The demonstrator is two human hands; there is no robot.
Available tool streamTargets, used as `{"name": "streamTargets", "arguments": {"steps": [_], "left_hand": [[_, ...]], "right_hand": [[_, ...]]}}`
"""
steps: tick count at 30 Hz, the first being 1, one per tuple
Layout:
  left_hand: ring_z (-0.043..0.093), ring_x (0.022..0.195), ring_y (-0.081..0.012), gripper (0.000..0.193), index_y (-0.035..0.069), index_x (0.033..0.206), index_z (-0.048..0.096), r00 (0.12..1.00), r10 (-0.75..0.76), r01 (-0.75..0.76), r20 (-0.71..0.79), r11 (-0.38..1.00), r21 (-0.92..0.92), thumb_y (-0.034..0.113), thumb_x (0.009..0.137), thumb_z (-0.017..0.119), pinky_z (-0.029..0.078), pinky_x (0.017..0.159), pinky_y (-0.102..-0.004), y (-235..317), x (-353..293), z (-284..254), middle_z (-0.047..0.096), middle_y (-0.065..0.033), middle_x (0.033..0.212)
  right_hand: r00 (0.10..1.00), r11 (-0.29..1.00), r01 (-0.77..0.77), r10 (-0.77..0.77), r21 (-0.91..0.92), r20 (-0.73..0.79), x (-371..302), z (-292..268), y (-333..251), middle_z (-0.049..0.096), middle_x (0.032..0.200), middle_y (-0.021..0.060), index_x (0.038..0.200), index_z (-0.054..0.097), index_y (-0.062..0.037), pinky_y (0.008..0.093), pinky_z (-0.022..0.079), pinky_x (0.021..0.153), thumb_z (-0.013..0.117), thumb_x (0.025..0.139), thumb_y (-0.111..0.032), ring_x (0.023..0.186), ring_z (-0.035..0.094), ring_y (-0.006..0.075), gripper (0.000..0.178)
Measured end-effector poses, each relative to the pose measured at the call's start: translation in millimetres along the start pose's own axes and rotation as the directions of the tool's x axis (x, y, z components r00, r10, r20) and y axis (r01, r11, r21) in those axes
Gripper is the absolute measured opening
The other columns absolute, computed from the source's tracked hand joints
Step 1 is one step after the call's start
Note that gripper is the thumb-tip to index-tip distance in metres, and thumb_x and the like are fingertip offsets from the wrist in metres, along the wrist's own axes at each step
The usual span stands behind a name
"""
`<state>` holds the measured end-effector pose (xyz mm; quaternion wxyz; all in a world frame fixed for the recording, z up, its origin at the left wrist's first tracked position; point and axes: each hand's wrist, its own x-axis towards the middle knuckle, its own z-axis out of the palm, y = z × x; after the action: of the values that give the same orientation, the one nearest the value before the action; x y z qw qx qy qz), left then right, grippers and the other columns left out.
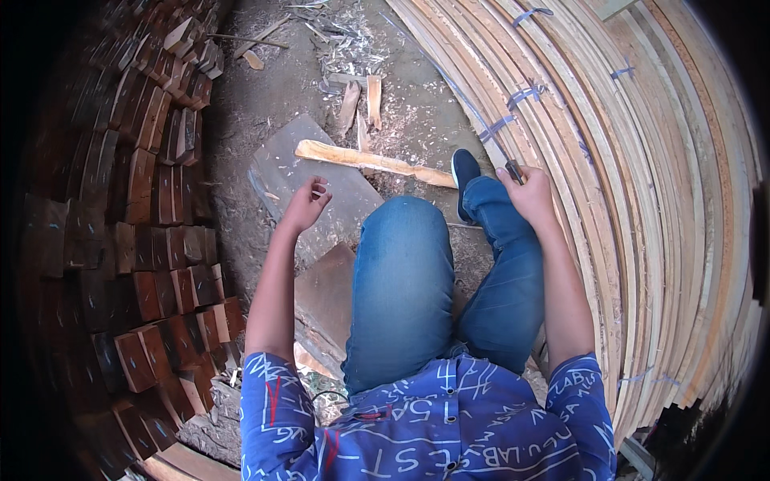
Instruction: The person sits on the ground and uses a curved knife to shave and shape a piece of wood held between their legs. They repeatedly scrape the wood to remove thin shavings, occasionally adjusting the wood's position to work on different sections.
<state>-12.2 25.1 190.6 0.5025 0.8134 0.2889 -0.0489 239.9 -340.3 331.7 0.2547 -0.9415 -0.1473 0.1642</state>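
My left hand [305, 205] hovers over the left part of a dark flat board [325, 180] on the ground. Its fingers are loosely curled and a little apart, with nothing visible in them. My right hand [531, 195] is closed round a short dark handle [515, 171], beside my right knee and the stacked planks; the tool's kind does not show. Between the hands lies a long, pale, rough-cut strip of wood [361, 158]. Its left part rests over the board and its right end reaches my dark blue shoe [465, 178].
Long planks [642, 200] bound with bluish straps are stacked along the right. Reddish-brown timber ends [144, 272] rise in a pile at the left. Wood offcuts [374, 102] and shavings [345, 44] litter the ground ahead. Another brown board [327, 289] lies by my left knee.
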Motion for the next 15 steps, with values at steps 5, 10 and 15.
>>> {"name": "streamTargets", "arguments": {"steps": [5,10,15], "left_hand": [[0.063,0.104,-0.0306,0.051,0.006,0.128,0.051,0.994,-0.083,0.043,0.077,0.906,0.42,0.024,0.085,0.071,0.049,0.092,-0.0455,-32,101,16,0.062,-0.0137,0.116],[0.04,0.136,-0.0297,0.063,0.013,0.135,0.047,0.983,-0.139,-0.022,0.119,0.553,0.833,0.03,0.081,0.074,0.033,0.109,-0.0576,-46,182,43,0.045,-0.0123,0.145],[0.024,0.147,-0.0276,0.087,0.015,0.145,0.039,0.961,-0.211,-0.064,0.179,0.459,0.886,0.044,0.073,0.079,0.022,0.116,-0.0596,-69,232,62,0.035,-0.0102,0.154]], "right_hand": [[0.969,0.989,-0.081,0.048,0.127,0.244,56,92,3,0.058,0.059,0.007,0.08,0.065,0.0014,0.0356,0.045,0.053,0.072,0.087,-0.03,0.053,0.057,0.0185,0.033],[0.684,0.564,-0.713,0.428,0.416,0.591,32,185,31,0.047,0.055,0.0,0.072,0.049,-0.0069,0.0281,0.035,0.04,0.068,0.09,-0.022,0.043,0.044,0.01,0.031],[0.671,0.727,-0.671,0.511,0.146,0.537,27,211,83,0.05,0.055,0.0009,0.068,0.052,-0.0055,0.0302,0.036,0.042,0.071,0.088,-0.023,0.044,0.045,0.0104,0.033]]}}
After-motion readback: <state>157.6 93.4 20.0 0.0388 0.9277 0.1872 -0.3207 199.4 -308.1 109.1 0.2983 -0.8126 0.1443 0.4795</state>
